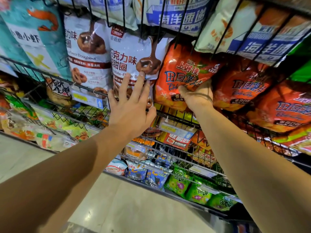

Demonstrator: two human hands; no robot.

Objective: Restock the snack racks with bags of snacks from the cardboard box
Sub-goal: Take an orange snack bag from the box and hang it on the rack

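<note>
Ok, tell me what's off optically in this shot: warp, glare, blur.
Head view: strong wide-angle warp, the rack wires bow and both forearms balloon toward the frame's bottom; soft glare sits on the white doughnut bag and the floor; the frame's corners are blurred, while the left hand and the right hand on the orange chip bag stay fairly sharp.

Black wire snack racks [94,93] rise in tiers above a pale tiled floor [117,204], their front rails hung with price tags [175,130]. White chocolate doughnut bags [134,64] stand upright in the middle tier just beside orange tomato potato chip bags [183,73]. Green onion ring bags [198,194] and blue bags [151,175] fill the lowest tier.
</note>
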